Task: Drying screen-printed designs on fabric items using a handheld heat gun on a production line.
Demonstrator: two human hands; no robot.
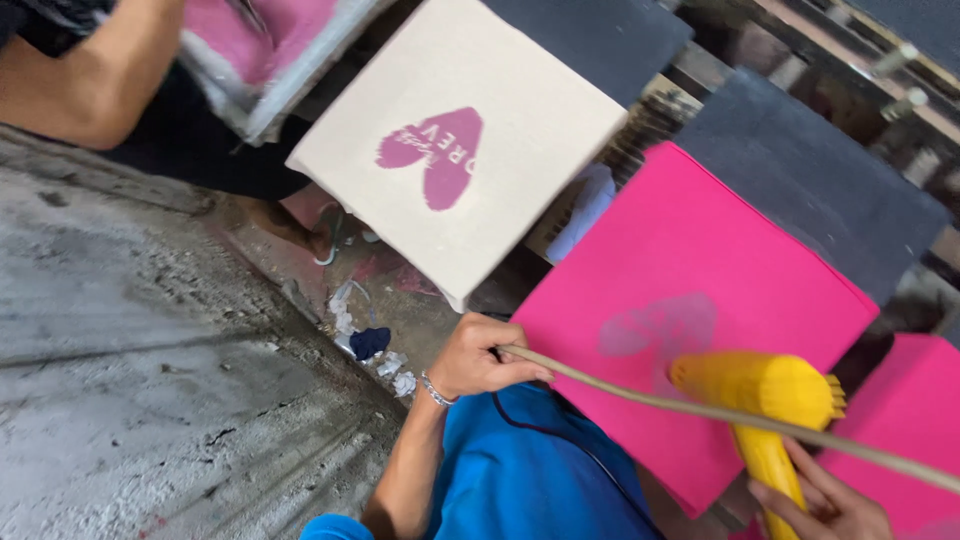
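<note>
The fingers of the left hand (480, 355) were curled shut around the near-left corner of a bright pink square fabric panel (690, 290), apparently to keep it flat. A tan cord (700, 408) passed from that grip rightward across the panel. The fingers of the right hand (830, 505) were wrapped around the handle of a yellow plastic heat gun (765, 395), whose nozzle pointed at a faint heart print (660, 328) on the panel, presumably to dry it. Farther left lay a cream square panel (460, 150) bearing a magenta heart. Another person's arm (90, 90) held a screen frame (265, 50) at far left. No containers were visible.
</note>
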